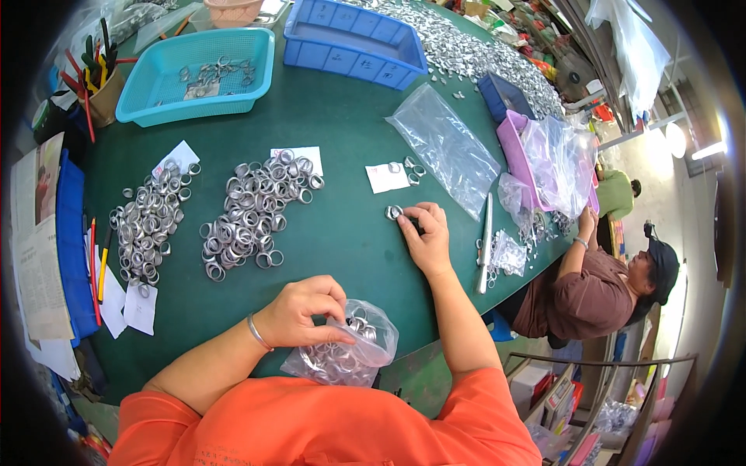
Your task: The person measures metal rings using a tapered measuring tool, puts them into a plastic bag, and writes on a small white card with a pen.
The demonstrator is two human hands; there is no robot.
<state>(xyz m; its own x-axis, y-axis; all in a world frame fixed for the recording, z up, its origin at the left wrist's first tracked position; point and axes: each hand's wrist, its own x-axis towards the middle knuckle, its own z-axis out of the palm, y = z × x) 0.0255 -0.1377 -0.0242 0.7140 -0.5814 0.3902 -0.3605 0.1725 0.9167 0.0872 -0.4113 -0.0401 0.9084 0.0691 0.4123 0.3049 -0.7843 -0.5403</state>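
Nearest me, my left hand [307, 312] pinches the mouth of a clear plastic bag [381, 351] of silver metal rings [342, 359]; I'd best hold that rim up so nothing spills. Beyond, on the green-topped desk [334, 252], my right hand [426, 239] has its fingertips at a single shiny silver ring [392, 211]; whether gripping or merely touching, I can't tell. A light fingertip hold should do, well clear of the loose rings [419, 169] by the white paper slip [385, 179] farther off.

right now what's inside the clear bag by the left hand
The clear bag holds silvery metal rings; the left hand covers part of it, and whatever lies deeper is hidden.
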